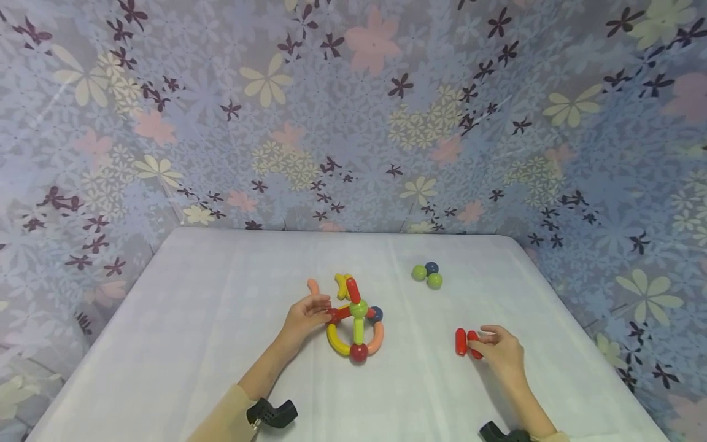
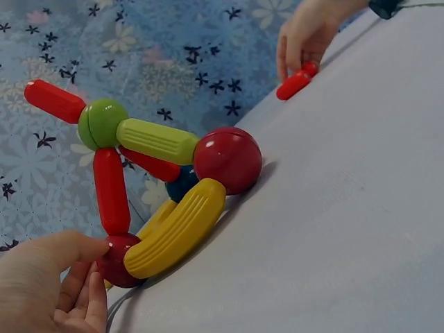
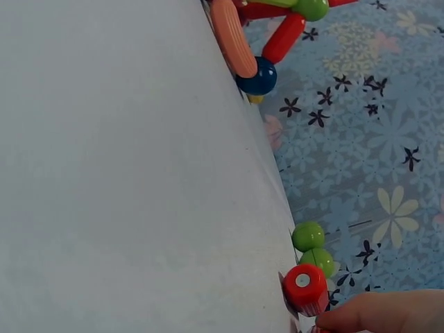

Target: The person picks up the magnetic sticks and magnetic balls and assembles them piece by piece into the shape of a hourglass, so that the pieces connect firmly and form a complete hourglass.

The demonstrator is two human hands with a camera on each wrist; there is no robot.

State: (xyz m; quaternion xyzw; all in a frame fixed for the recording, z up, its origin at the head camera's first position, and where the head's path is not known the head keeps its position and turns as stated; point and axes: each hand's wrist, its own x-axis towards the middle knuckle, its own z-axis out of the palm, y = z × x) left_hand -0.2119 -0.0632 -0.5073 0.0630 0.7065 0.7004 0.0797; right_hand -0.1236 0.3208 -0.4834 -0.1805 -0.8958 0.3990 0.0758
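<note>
A ball-and-rod toy structure [image 1: 359, 331] stands on the table. Curved yellow and salmon rods form its base ring, and straight rods rise to a green ball [image 2: 104, 123] with a red rod sticking up from it. My left hand [image 1: 305, 318] pinches the red ball [image 2: 119, 260] at the ring's left corner, thumb on top and fingers below. Over to the right, my right hand [image 1: 499, 353] holds a short red rod [image 1: 474, 345] between thumb and fingers, low at the tabletop. Another red rod [image 1: 461, 342] lies just left of it.
Two green balls and a blue ball [image 1: 432, 267] sit together toward the back right. Behind the structure lie yellow curved pieces [image 1: 341, 286] and a salmon curved rod [image 1: 313, 286]. White cloth covers the table [image 1: 221, 276]; a flowered curtain [image 1: 353, 123] hangs beyond its far edge.
</note>
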